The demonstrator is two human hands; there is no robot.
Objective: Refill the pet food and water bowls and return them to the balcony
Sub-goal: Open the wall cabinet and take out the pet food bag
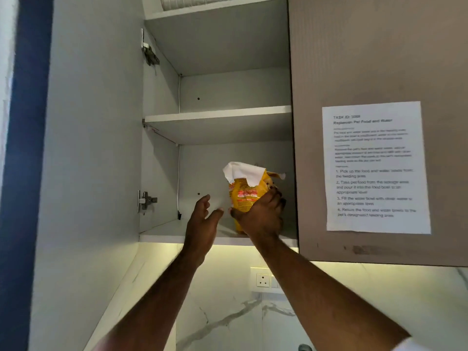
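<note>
Open wall cabinet [162, 122], bottom shelf [164, 230]: yellow pet food bag [247, 196] stood upright, torn top up, right hand [260, 216] grip wrapped round its lower half, left hand [202, 219] spread empty just left of it.

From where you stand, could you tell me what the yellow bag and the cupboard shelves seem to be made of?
The yellow bag, gripped by the right hand, looks like thin printed plastic film: it creases, and its torn top folds over white inside; it might be foil-lined. The bottom shelf looks like matte white laminated board, flat and square-edged; its core cannot be seen.
</note>
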